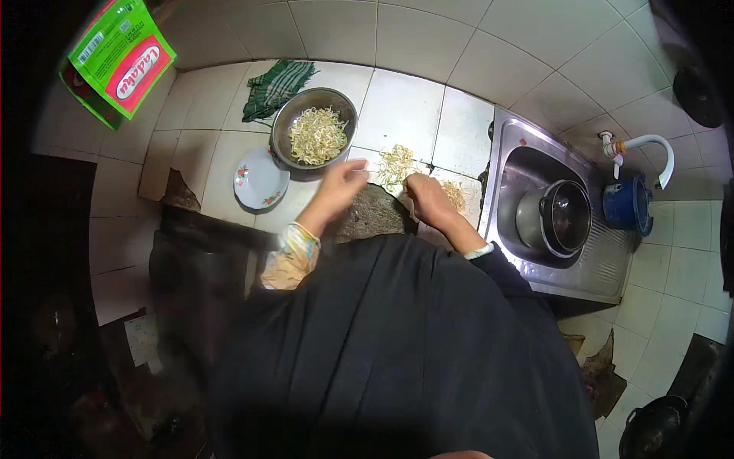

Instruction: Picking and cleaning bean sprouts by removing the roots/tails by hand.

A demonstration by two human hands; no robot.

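Observation:
A steel bowl (277, 127) on the white tiled counter holds a heap of bean sprouts (318, 136). My left hand (343, 182) is just in front of its lower right rim, fingers bent towards the thumb; whether a sprout is between them is too blurred to tell. A smaller pile of bean sprouts (397, 163) lies on the tiles between my hands. At that pile's lower right edge, my right hand (430, 199) has its fingers curled in, and their tips are hidden. Just to its right sits a small heap of thin brownish sprout tails (455, 194).
Left of the bowl are a white flowered plate (261, 178) and a green checked cloth (275, 86). A steel sink (507, 229) with pots (530, 221) in it is at right, beside a tap (648, 143) and blue bucket (625, 203). A green packet (123, 57) hangs upper left.

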